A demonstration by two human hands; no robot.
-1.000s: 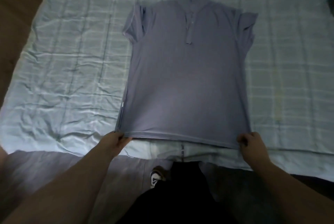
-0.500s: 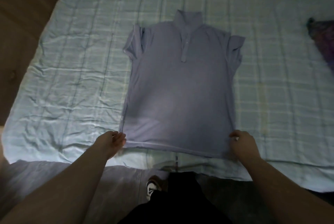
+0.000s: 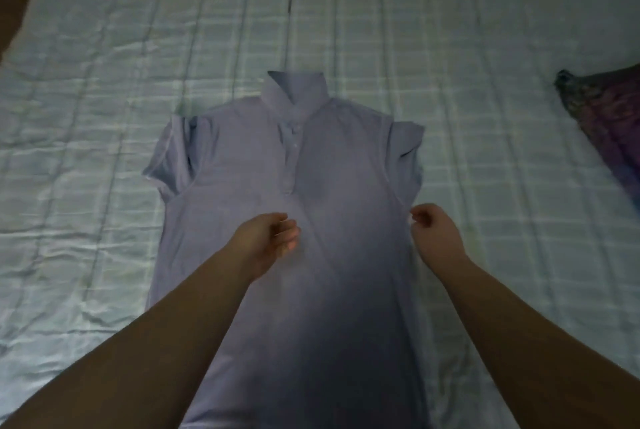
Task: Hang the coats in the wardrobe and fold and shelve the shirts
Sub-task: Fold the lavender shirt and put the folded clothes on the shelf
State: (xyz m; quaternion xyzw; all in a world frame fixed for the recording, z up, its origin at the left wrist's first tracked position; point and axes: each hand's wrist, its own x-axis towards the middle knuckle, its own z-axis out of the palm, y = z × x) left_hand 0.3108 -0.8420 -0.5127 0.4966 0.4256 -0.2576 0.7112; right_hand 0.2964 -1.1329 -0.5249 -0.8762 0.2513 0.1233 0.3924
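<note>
A lilac polo shirt (image 3: 339, 193) lies flat, front up, on the bed, collar pointing away from me and both short sleeves tucked in at the sides. My left hand (image 3: 268, 243) hovers over the shirt's chest with fingers loosely curled, holding nothing. My right hand (image 3: 434, 233) is at the shirt's right side seam, just below the sleeve, with fingers loosely curled; whether it touches the fabric is unclear. The shirt's hem is out of view below my arms.
The bed carries a pale blue checked sheet (image 3: 104, 117) with wrinkles on the left. A dark purple patterned garment (image 3: 609, 131) lies at the right edge. A wooden surface (image 3: 10, 6) shows at the far upper left.
Both hands have let go of the shirt's hem and moved forward to chest height. My head has leaned in, so the shirt fills more of the view.
</note>
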